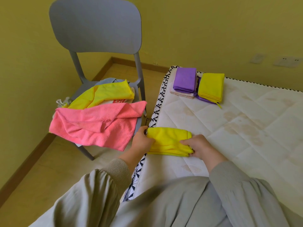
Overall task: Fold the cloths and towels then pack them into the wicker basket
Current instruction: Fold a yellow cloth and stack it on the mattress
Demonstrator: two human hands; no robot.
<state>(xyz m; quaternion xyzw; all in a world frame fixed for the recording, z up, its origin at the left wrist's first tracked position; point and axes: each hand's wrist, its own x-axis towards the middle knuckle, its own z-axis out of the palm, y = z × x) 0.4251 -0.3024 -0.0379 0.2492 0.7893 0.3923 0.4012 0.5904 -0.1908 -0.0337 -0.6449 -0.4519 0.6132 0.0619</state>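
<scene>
A folded yellow cloth (168, 140) lies at the near left edge of the white mattress (229, 128). My left hand (142, 140) grips its left end and my right hand (199, 147) pinches its right front corner. At the far corner of the mattress sit two folded stacks: a purple cloth (185, 80) on pale towels, and a yellow cloth (210, 86) on a purple one. Unfolded cloths are piled on the grey chair (96, 30): a pink one (98, 125) in front, a yellow one (105, 94) behind. No wicker basket is in view.
The chair stands on the floor just left of the mattress, close to the yellow wall and its brown skirting. Wall sockets (287, 61) sit at the far right. My grey sleeves fill the bottom of the view.
</scene>
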